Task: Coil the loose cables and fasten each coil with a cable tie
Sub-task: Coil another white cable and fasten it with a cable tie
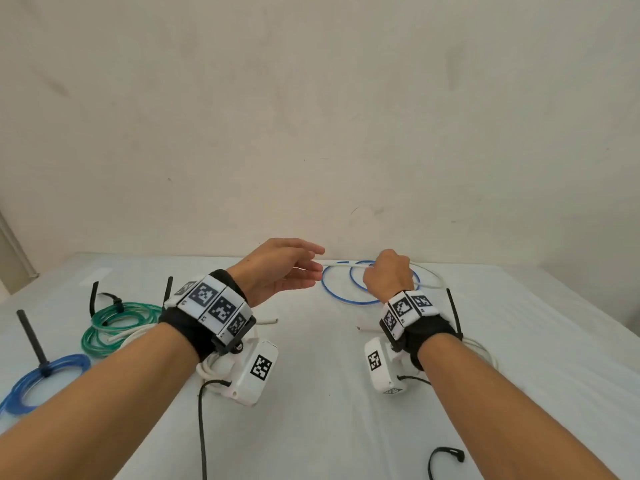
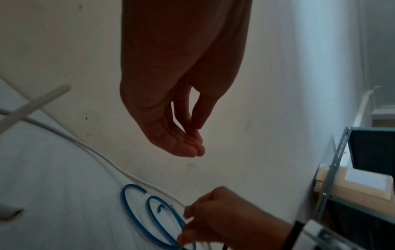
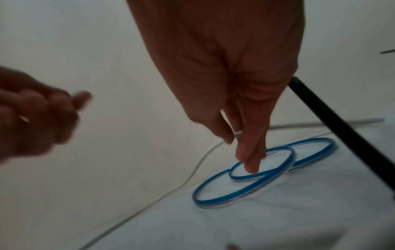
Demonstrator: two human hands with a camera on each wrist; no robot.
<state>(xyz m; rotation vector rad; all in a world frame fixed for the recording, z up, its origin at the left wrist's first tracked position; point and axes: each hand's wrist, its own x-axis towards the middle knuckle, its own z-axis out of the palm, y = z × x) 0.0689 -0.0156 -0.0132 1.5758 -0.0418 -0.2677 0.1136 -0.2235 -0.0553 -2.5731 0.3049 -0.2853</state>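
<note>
A loose blue cable [image 1: 346, 301] lies in open loops on the white table [image 1: 329, 393] near the back wall. It also shows in the left wrist view as blue loops [image 2: 136, 216] and in the right wrist view as blue loops [image 3: 245, 191]. A thin white cable [image 1: 343, 264] runs along the table's back edge. My right hand [image 1: 372, 271] is curled above the blue loops and pinches this white cable [image 3: 192, 174] between thumb and fingers [image 3: 233, 140]. To its left my left hand [image 1: 311, 268] hovers with relaxed fingers [image 2: 196, 140], holding nothing.
At the left lie a green coil [image 1: 117, 323] and a blue coil [image 1: 45, 375], each bound with a black tie. White cable coils [image 1: 207, 365] sit under both wrists. A loose black cable tie [image 1: 446, 455] lies at the front right, another [image 1: 453, 313] by the right wrist.
</note>
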